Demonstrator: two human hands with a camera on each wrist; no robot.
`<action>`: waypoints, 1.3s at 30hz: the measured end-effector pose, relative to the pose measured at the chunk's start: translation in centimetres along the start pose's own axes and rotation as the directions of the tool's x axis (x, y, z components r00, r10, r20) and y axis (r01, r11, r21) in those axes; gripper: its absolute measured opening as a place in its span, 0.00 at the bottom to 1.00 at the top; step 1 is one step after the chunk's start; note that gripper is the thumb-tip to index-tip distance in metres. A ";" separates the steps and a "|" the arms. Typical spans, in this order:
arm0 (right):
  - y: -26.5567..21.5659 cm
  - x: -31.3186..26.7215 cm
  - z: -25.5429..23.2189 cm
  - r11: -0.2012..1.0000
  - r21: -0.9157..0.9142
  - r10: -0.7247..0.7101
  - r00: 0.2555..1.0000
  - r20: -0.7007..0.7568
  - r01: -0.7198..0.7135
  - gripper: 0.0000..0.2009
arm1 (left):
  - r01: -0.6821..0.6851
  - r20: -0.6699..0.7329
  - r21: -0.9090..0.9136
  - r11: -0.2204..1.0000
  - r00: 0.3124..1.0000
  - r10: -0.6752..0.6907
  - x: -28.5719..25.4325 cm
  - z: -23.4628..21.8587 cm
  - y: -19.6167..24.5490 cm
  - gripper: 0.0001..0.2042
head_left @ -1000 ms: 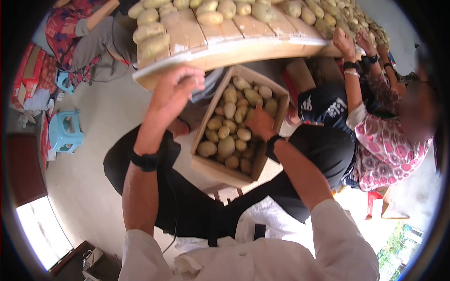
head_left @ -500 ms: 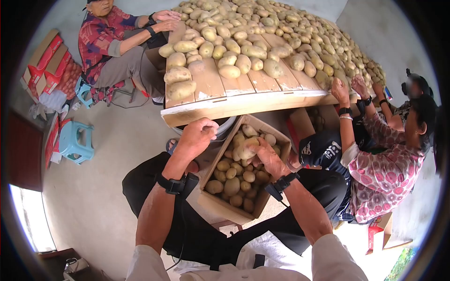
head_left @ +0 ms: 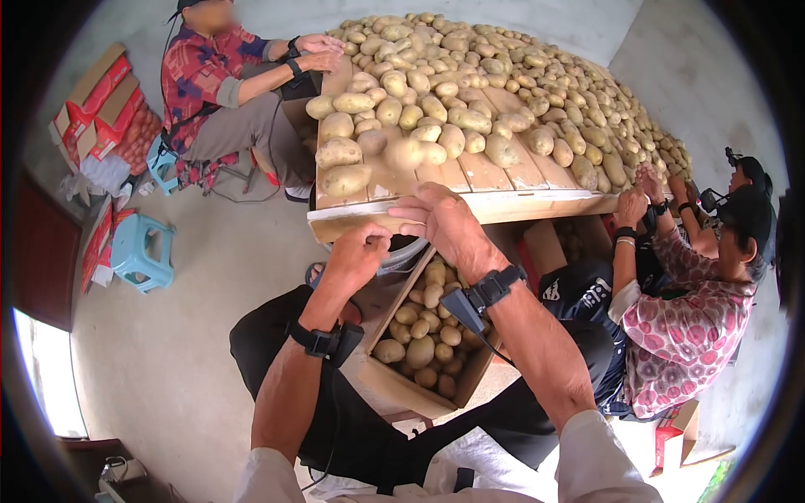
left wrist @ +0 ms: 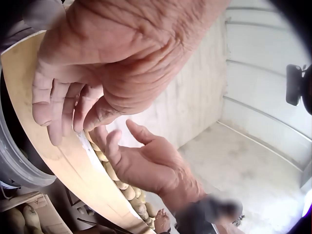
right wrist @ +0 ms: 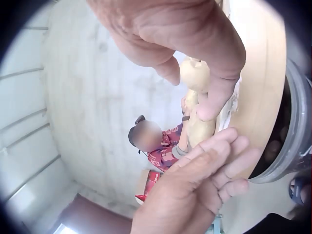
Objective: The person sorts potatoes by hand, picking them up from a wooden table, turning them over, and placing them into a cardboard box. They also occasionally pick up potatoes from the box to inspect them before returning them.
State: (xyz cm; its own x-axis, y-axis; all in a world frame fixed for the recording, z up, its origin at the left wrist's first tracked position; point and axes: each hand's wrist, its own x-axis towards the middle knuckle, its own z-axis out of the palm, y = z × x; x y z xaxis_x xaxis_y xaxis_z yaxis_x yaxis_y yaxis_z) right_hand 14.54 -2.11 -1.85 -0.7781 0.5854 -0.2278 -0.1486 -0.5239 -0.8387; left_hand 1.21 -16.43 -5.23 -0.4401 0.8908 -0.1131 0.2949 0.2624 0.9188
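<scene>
Currently, your left hand [head_left: 354, 263] and right hand [head_left: 451, 228] are loose-fingered and empty beside the table edge [head_left: 528, 206], potatoes [head_left: 501, 152] heaped at twelve o'clock, more in the box [head_left: 401, 389] at six.

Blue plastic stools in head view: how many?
2: one blue plastic stool on the left floor, another stool beyond it, beside the person at upper left. Others may be hidden.
</scene>
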 end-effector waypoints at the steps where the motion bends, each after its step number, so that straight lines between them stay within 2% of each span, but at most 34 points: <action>1: 0.4 -1.0 -0.3 0.998 -0.053 -0.031 0.999 -0.045 0.028 0.23 | -0.025 -0.013 0.008 1.000 1.000 0.025 0.4 0.0 -0.6 0.12; 2: 0.8 -1.8 -0.8 0.993 -0.108 -0.063 0.994 -0.088 0.053 0.23 | -0.049 -0.026 0.016 0.999 0.998 0.049 0.6 0.0 -1.2 0.12; 4: 1.5 -3.3 -2.5 0.995 -0.086 -0.051 0.990 -0.129 0.040 0.24 | -0.052 -0.028 0.030 0.998 0.998 0.053 1.0 0.0 -2.2 0.12; 6: 2.1 -4.9 -5.3 0.982 -0.189 -0.019 0.980 -0.200 -0.019 0.22 | -0.135 -0.119 0.022 0.991 0.983 0.137 1.2 0.1 -2.9 0.10; 7: 1.9 -5.8 -6.3 0.975 -0.214 0.009 0.972 -0.236 -0.061 0.20 | -0.116 -0.110 0.037 0.993 0.987 0.120 1.4 -0.1 -3.1 0.10; 8: 2.1 -6.3 -8.4 0.975 -0.214 0.021 0.980 -0.196 -0.064 0.18 | -0.139 -0.115 0.064 0.988 0.983 0.145 1.9 -0.1 -3.7 0.09; 10: 1.3 -8.5 -9.9 0.948 -0.316 -0.051 0.965 -0.259 -0.035 0.18 | -0.090 0.019 0.086 0.992 0.996 0.089 1.2 -0.5 -2.3 0.13; 13: -0.1 -9.9 -13.1 0.950 -0.310 -0.041 0.963 -0.268 -0.046 0.18 | -0.028 0.113 0.015 0.999 0.993 0.027 -0.1 0.6 -0.2 0.15; 14: -0.9 -10.3 -13.4 0.947 -0.318 -0.044 0.961 -0.274 -0.047 0.19 | -0.018 0.125 0.020 1.000 0.992 0.015 -0.4 1.1 0.1 0.15; 16: -1.7 -10.7 -13.6 0.938 -0.344 -0.061 0.962 -0.265 -0.035 0.21 | -0.017 0.254 0.084 0.996 0.967 -0.005 -0.8 2.4 0.6 0.15; 17: -2.1 -10.7 -13.2 0.940 -0.339 -0.066 0.964 -0.257 -0.026 0.21 | -0.005 0.275 0.104 0.995 0.961 -0.024 -1.1 3.2 0.9 0.16; 20: -3.0 -10.3 -12.5 0.953 -0.303 -0.073 0.973 -0.221 0.002 0.20 | -0.041 0.377 0.173 0.984 0.926 -0.028 -1.0 5.9 -0.2 0.15; 22: -3.5 -9.6 -11.8 0.951 -0.304 -0.093 0.988 -0.122 0.052 0.18 | -0.056 0.386 0.188 0.981 0.922 -0.022 -1.0 8.3 -1.9 0.14; 24: -3.6 -9.1 -11.2 0.957 -0.280 -0.109 0.990 -0.094 0.079 0.17 | -0.082 0.447 0.218 0.973 0.894 -0.025 -0.9 10.5 -3.7 0.13; 25: -3.5 -9.2 -11.0 0.958 -0.268 -0.124 0.990 -0.065 0.102 0.15 | -0.237 0.427 0.335 0.912 0.901 0.077 -1.2 11.7 -4.7 0.13; 26: -3.5 -9.4 -11.0 0.960 -0.258 -0.129 0.989 -0.070 0.107 0.15 | -0.287 0.455 0.390 0.875 0.886 0.088 -1.8 12.7 -5.0 0.14; 28: -3.4 -9.9 -11.2 0.965 -0.256 -0.078 0.995 -0.064 0.059 0.15 | -0.315 0.490 0.592 0.742 0.872 -0.022 -3.0 14.7 -5.7 0.16; 29: -3.3 -10.2 -11.6 0.970 -0.236 -0.075 0.995 -0.060 0.058 0.15 | -0.320 0.497 0.597 0.736 0.868 -0.025 -3.1 15.4 -6.7 0.16; 31: -3.2 -11.1 -11.9 0.968 -0.244 -0.082 0.995 -0.063 0.064 0.14 | -0.304 0.472 0.744 0.595 0.870 -0.145 -3.5 16.6 -8.6 0.17; 32: -3.4 -11.3 -11.9 0.960 -0.269 -0.091 0.994 -0.054 0.073 0.14 | -0.311 0.478 0.745 0.590 0.866 -0.147 -3.7 17.2 -9.1 0.17; 35: -2.9 -11.2 -12.6 0.963 -0.260 -0.091 0.995 -0.045 0.076 0.14 | -0.319 0.484 0.816 0.481 0.833 -0.269 -4.5 18.3 -9.9 0.17; 36: -2.9 -11.1 -12.9 0.964 -0.249 -0.101 0.995 -0.021 0.093 0.15 | -0.324 0.483 0.821 0.470 0.834 -0.268 -5.3 18.7 -11.1 0.17; 38: -3.1 -11.6 -12.8 0.961 -0.262 -0.095 0.995 -0.027 0.085 0.15 | -0.356 0.430 0.744 0.565 0.903 0.001 -5.2 19.3 -15.0 0.17; 39: -3.4 -11.8 -12.7 0.963 -0.258 -0.088 0.996 -0.033 0.077 0.14 | -0.325 0.418 0.782 0.532 0.906 -0.061 -5.1 19.6 -14.9 0.15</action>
State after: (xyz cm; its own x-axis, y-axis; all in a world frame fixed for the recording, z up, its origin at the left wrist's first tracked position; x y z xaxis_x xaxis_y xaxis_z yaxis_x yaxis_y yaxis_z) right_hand 31.99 0.64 -2.55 -0.7416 0.6492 -0.1689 -0.0457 -0.3001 -0.9528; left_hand 15.67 -17.62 -25.73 -0.0623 0.9465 -0.3166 0.9632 0.1401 0.2294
